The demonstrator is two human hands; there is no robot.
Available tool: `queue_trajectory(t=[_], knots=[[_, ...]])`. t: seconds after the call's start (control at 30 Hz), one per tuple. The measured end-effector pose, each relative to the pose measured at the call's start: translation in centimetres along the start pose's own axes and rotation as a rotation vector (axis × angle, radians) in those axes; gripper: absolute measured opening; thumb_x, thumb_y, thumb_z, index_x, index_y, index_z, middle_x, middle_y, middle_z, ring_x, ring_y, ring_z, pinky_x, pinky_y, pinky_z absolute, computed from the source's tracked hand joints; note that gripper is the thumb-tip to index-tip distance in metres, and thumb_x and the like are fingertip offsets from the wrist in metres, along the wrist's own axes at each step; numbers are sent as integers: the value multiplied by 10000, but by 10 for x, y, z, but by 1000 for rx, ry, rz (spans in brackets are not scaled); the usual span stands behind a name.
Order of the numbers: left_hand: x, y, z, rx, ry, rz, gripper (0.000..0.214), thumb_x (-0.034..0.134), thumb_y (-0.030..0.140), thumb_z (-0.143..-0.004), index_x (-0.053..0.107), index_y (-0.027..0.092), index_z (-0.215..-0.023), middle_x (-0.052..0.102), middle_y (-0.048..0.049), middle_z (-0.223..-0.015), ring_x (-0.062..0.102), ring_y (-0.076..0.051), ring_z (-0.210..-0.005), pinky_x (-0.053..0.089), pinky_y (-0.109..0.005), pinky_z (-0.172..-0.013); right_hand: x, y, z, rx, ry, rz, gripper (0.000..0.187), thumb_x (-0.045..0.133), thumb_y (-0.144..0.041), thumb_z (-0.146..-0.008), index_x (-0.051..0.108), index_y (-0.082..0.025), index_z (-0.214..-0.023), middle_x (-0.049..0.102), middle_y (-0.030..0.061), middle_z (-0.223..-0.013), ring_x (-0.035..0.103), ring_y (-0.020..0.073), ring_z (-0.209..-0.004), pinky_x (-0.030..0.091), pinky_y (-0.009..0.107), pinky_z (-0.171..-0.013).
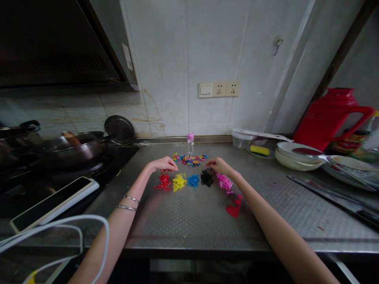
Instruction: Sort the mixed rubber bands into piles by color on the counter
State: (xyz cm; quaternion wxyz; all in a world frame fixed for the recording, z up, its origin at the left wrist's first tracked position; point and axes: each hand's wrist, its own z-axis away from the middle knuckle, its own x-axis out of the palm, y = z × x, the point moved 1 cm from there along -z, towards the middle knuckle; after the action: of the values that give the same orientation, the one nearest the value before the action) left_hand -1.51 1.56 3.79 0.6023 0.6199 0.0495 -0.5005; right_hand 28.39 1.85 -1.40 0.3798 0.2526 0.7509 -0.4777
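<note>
Small coloured pieces that look like rubber bands lie sorted in a row: a red pile point(163, 182), a yellow pile point(179, 182), a blue pile point(193, 181), a black pile point(206, 178) and a pink pile point(224, 182). Behind them stretches a mixed-colour pile point(191, 159). My left hand point(164, 163) hovers over the red and yellow piles, fingers pinched together. At the mixed pile's right end, above the black and pink piles, my right hand point(219, 165) is also closed in a pinch. Anything between either hand's fingertips is too small to make out.
A clear bottle with a pink cap point(190, 142) stands behind the mixed pile. Dark red scraps point(235, 206) lie near my right forearm. Pans point(79, 152) and a white device point(56, 205) with cables are left; bowls point(296, 157), a knife point(328, 197) and a red thermos point(328, 118) are right.
</note>
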Motion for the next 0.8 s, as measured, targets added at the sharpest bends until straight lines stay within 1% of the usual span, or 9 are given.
queue_trajectory(t=[0.2, 0.33, 0.5, 0.8], knots=[[1, -5, -3, -18, 99, 107, 358, 617, 421, -618, 682, 133, -820, 558, -13, -563, 346, -46, -402, 215, -192, -381, 2, -5, 2, -22, -26, 1, 279, 526, -107, -659, 681, -166, -882, 684, 35, -802, 606, 149, -708, 457, 223, -678], [1, -6, -3, -14, 124, 131, 362, 619, 428, -621, 677, 129, -818, 542, -8, -564, 358, -46, -414, 213, -183, -374, 4, -6, 3, -37, -53, -32, 335, 511, -67, -625, 672, -150, -906, 681, 29, -776, 602, 139, -690, 454, 204, -654], [1, -10, -6, 11, 175, 162, 361, 615, 429, -628, 672, 122, -811, 536, -11, -571, 367, -46, -424, 221, -174, -369, 3, -5, 3, -33, -57, -11, 341, 508, -80, -625, 670, -148, -918, 676, 22, -750, 594, 130, -659, 446, 196, -623], [1, -13, -8, 20, 241, 188, 365, 608, 428, -635, 664, 111, -809, 522, -6, -558, 355, -42, -424, 211, -165, -363, 5, -7, 4, -68, -56, -30, 334, 506, -80, -632, 667, -137, -920, 669, 25, -739, 577, 118, -645, 437, 194, -627]])
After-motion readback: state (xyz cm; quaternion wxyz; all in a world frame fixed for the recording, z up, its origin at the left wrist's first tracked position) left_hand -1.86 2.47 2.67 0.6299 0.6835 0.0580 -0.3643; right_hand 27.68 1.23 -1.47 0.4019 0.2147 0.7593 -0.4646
